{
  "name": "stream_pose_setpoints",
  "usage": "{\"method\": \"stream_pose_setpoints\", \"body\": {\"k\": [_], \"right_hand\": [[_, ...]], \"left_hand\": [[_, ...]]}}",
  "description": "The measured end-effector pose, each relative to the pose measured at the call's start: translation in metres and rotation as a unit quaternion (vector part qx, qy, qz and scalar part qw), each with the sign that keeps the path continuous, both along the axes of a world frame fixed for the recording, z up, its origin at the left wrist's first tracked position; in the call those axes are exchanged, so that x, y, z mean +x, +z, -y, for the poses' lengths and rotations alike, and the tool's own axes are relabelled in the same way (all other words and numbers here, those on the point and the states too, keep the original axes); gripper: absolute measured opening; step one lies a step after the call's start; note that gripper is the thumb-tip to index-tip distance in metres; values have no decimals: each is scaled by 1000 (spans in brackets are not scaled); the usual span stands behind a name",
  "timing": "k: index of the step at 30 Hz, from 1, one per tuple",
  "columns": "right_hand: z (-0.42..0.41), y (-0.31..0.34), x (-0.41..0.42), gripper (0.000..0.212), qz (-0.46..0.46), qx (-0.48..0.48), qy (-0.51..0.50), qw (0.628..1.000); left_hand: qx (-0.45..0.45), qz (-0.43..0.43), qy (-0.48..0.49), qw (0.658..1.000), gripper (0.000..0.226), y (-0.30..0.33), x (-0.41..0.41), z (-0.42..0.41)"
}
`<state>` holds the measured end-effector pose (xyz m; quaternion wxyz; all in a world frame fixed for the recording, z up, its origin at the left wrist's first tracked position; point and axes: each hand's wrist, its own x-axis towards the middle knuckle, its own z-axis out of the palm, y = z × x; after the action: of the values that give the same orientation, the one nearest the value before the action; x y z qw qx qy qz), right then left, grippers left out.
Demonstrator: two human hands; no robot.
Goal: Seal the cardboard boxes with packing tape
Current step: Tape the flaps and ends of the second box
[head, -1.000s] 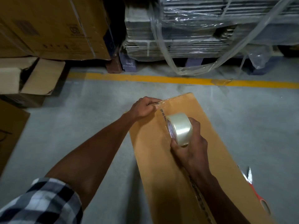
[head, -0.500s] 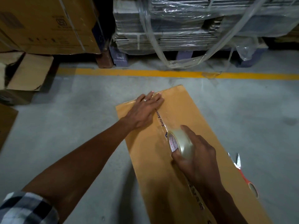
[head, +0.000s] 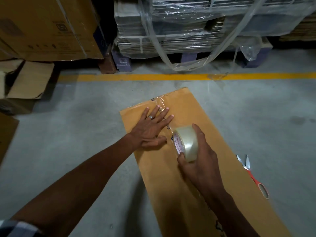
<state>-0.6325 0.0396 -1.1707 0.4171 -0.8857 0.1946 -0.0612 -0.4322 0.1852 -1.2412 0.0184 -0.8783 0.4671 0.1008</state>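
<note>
A long brown cardboard box [head: 213, 134] lies on the grey floor, its top seam running away from me. A strip of clear tape [head: 162, 103] covers the seam at the far end. My left hand [head: 152, 129] lies flat with fingers spread, pressing the tape onto the box. Just right of it, my right hand [head: 200, 161] grips a roll of clear packing tape [head: 186, 144] standing on edge on the seam.
Red-handled scissors [head: 251, 173] lie open on the box's right edge. A yellow floor line [head: 119, 77] crosses behind. Beyond it stand a wrapped pallet of flat cardboard [head: 188, 28] and large brown cartons [head: 44, 26]; an open box [head: 25, 81] sits at left.
My left hand went from pinching the tape end at the far edge to lying flat and sliding nearer along the seam. My right hand drew the roll toward me, laying tape.
</note>
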Motion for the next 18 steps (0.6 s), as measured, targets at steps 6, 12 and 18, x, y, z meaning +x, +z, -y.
{"method": "stream_pose_setpoints", "body": {"k": [6,12,18], "right_hand": [[-6,-8,-3,97,14,39,-17,999],[4,13,-12,74,20,-32,3,999],[17,22,-42,60,-53,-78,67,993]], "left_hand": [[-19,-2,-29,999,89,-2,-22,-11],[-66,-23,9,998,89,1,-22,-13],[-108,-65,40,991,85,5,-23,-12]]}}
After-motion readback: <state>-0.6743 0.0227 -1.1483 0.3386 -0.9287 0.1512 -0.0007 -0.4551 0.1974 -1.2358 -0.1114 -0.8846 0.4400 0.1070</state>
